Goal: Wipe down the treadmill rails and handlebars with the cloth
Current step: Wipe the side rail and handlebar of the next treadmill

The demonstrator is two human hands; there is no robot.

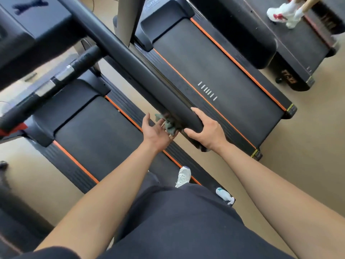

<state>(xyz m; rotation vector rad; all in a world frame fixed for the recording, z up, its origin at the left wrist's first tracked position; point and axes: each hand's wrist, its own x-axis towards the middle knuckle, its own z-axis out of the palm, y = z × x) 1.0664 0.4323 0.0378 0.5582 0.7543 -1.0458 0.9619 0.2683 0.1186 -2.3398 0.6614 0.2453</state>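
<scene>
A thick black treadmill handrail [141, 71] runs from the upper left down to the middle of the view. At its near end my right hand [207, 130] grips the rail, thumb under and fingers over the top. A small dark green cloth [170, 125] is bunched against the rail's left side. My left hand [157, 132] holds it there, palm up with fingers curled into the cloth. A second handlebar [56, 79] with silver sensor bands lies to the left, blurred.
Two treadmill decks with orange stripes lie below, one under me [93, 135] and one to the right [214, 71]. My white shoes [183, 176] stand on the nearer deck's side rail. Another person's white-and-red shoes [280, 14] are on a third treadmill, top right. Beige floor [308, 156] lies between.
</scene>
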